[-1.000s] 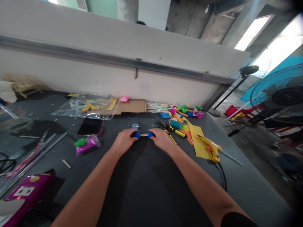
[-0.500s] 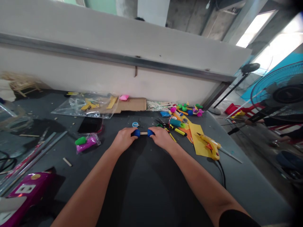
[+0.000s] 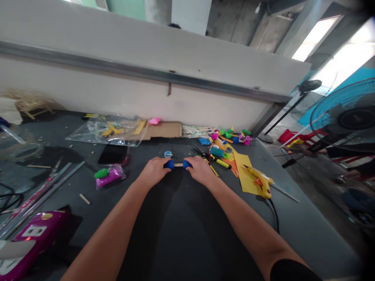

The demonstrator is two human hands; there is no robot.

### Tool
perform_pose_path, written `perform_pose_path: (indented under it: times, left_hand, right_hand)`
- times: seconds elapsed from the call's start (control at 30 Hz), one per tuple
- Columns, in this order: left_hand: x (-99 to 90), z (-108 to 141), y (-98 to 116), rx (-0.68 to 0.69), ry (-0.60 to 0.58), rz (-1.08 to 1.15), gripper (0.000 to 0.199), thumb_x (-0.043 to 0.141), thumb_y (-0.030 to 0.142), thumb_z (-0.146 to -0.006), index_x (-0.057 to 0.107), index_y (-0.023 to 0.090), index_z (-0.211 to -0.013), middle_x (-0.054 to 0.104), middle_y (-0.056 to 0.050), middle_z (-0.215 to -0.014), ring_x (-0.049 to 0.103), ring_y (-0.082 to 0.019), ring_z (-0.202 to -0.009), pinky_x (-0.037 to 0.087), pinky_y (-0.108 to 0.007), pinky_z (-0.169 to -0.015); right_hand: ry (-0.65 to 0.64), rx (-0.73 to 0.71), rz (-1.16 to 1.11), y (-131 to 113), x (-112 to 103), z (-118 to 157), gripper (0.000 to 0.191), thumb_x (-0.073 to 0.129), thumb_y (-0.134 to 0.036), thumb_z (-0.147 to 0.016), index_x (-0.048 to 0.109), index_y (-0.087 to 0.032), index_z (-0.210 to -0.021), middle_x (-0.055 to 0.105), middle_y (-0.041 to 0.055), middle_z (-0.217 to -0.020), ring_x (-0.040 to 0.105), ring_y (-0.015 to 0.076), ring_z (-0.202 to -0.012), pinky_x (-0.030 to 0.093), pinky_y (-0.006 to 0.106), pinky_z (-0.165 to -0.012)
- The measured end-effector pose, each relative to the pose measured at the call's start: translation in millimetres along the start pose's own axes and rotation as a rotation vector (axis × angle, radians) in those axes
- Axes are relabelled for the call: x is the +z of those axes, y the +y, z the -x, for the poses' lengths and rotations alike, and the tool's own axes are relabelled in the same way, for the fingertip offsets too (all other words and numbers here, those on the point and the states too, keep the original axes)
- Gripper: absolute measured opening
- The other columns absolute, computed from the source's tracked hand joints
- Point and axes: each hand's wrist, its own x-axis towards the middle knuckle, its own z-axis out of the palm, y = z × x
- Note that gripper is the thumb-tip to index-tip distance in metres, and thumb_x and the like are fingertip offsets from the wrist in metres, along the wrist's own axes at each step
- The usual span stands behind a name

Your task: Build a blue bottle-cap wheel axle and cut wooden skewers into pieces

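A short wooden stick (image 3: 178,165) lies level between my hands, with a blue lump that looks like modelling clay (image 3: 169,165) at its left end and a second blue lump (image 3: 186,164) at its right. My left hand (image 3: 154,170) has its fingers closed on the left lump. The right lump is gripped by my right hand (image 3: 199,168). Just beyond the left hand is a small light-blue ring (image 3: 168,154) on the dark table (image 3: 181,226). Black-handled pliers or scissors (image 3: 202,152) rest past my right hand; their exact kind is unclear.
On the right, a yellow glue gun (image 3: 260,180) lies partly on yellow sheet (image 3: 243,160). At left are a phone (image 3: 113,154), bagged purple clay (image 3: 109,177) and a magenta device (image 3: 36,238). Cardboard (image 3: 165,129) lies along the back partition. A fan (image 3: 348,113) stands off the right side.
Both hands stay in nearly the same place, still gripping the blue lumps. The view has shifted very slightly; nothing else visibly moves on the table.
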Motion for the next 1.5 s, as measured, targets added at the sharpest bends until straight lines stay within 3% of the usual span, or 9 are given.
perform_pose_path:
  times: [0.13,0.67,0.97,1.13,1.5]
  left_hand:
    - [-2.2,-1.9,1.5,0.025,-0.024,-0.033,0.037,0.061,0.027,-0.075,0.061,0.019,-0.111,0.068,-0.009,-0.104,0.061,-0.024,-0.097,0.045,-0.032,-0.087]
    - [-5.1,-6.5,2.8,0.026,-0.087,-0.126,0.035,0.060,0.031,-0.075,0.062,0.023,-0.109,0.068,-0.007,-0.098,0.062,-0.023,-0.094,0.043,-0.030,-0.085]
    - [-4.5,-7.8,2.0,0.041,-0.089,-0.156,0.033,0.061,0.031,-0.075,0.062,0.024,-0.107,0.069,-0.005,-0.094,0.062,-0.023,-0.092,0.044,-0.030,-0.083]
    - [-4.1,-8.1,1.7,0.039,-0.088,-0.147,0.037,0.061,0.031,-0.074,0.062,0.023,-0.110,0.068,-0.006,-0.102,0.062,-0.024,-0.095,0.044,-0.031,-0.086]
    - [-2.2,-7.6,1.2,0.040,-0.089,-0.157,0.040,0.060,0.031,-0.075,0.060,0.020,-0.113,0.068,-0.008,-0.100,0.062,-0.025,-0.095,0.044,-0.032,-0.085]
  right_hand:
    - [0.023,-0.010,-0.033,2.3,2.5,0.8,0.037,0.062,-0.016,-0.079,0.058,-0.013,-0.116,0.065,0.0085,-0.111,0.053,0.0221,-0.101,0.041,0.033,-0.092]
    - [0.005,-0.009,-0.080,4.6,4.3,-0.4,0.036,0.058,-0.014,-0.081,0.058,-0.017,-0.116,0.063,0.0086,-0.113,0.052,0.0208,-0.104,0.039,0.034,-0.094]
    - [0.005,-0.018,-0.057,5.1,5.3,-0.4,0.036,0.060,-0.015,-0.080,0.058,-0.016,-0.115,0.064,0.0091,-0.112,0.052,0.0220,-0.102,0.039,0.035,-0.094]
    - [0.019,-0.046,-0.064,6.7,7.5,-0.1,0.036,0.059,-0.014,-0.080,0.058,-0.011,-0.116,0.063,0.0120,-0.112,0.051,0.0226,-0.102,0.038,0.035,-0.094]
    - [-0.005,-0.042,-0.042,6.1,5.9,0.9,0.037,0.059,-0.015,-0.081,0.057,-0.015,-0.117,0.063,0.0102,-0.111,0.051,0.0220,-0.103,0.039,0.035,-0.094]
